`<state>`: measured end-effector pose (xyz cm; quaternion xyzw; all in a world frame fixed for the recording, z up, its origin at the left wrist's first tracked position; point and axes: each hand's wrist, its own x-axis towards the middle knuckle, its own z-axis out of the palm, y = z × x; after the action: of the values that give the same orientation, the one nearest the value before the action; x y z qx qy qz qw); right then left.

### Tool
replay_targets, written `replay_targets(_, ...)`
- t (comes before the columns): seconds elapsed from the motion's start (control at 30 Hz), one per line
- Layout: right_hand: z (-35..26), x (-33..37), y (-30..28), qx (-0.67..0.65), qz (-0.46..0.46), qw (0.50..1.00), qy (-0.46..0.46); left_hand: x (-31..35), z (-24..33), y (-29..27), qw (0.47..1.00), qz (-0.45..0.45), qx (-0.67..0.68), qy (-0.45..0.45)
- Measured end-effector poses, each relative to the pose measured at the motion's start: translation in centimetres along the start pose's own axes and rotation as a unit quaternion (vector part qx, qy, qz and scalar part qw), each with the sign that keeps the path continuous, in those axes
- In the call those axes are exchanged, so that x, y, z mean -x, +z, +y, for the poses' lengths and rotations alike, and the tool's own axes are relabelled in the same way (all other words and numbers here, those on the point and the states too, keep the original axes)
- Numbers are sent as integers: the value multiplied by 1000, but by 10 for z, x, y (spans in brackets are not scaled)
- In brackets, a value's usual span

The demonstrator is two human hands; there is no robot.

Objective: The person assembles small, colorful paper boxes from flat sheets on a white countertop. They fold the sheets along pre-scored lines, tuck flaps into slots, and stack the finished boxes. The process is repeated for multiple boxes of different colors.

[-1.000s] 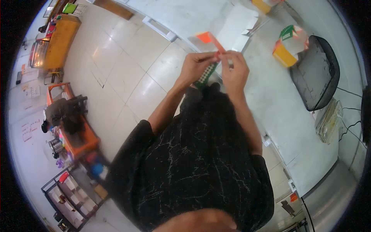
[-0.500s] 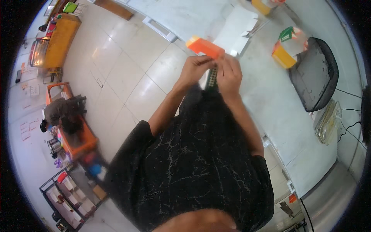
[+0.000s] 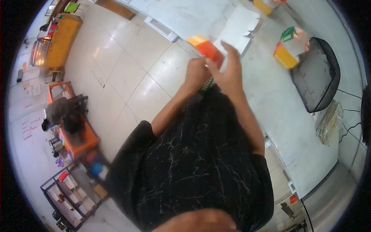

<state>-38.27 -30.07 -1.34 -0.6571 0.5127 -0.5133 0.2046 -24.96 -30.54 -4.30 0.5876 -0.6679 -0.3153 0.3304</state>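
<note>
An orange, yellow and green cardboard carton is in front of my chest, slightly blurred. My left hand is closed around its near left side. My right hand is beside the carton on the right, fingers spread and smeared a little by motion. Part of the carton's dotted green side shows below my hands, against my black shirt. Beyond it, a flat white card sheet with notched edges lies on the white table.
On the table's right stands an open-topped carton of similar colours, with another carton farther off. A black-rimmed grey tray-like thing and a plastic-wrapped stack sit by the wall. A person is at an orange table, far left.
My right hand has opened, its fingers spreading off the carton. My left hand has closed more into a fist on it, and the carton has tilted slightly.
</note>
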Motion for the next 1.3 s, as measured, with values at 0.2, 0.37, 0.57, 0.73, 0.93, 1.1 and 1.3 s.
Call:
replay_targets(0.2,18,-10,-9,-25,-111,991,70,-1,7,-8,983,-131,109,73)
replay_targets(0.37,19,0,-2,68,17,997,-33,0,6,-12,922,-49,377,-75)
replay_targets(0.57,9,0,-1,82,98,989,-78,-5,2,-17,925,6,380,-13)
replay_targets(0.73,3,-4,-6,102,124,982,-103,-2,10,-19,939,28,343,-23)
replay_targets(0.93,-6,-6,-7,130,138,971,-147,5,24,-22,918,46,393,25)
replay_targets(1.1,-14,-9,-8,30,119,988,-98,6,31,-24,930,82,359,-5)
replay_targets(1.3,-25,-20,-26,-103,66,992,-3,-4,27,-32,961,120,229,100)
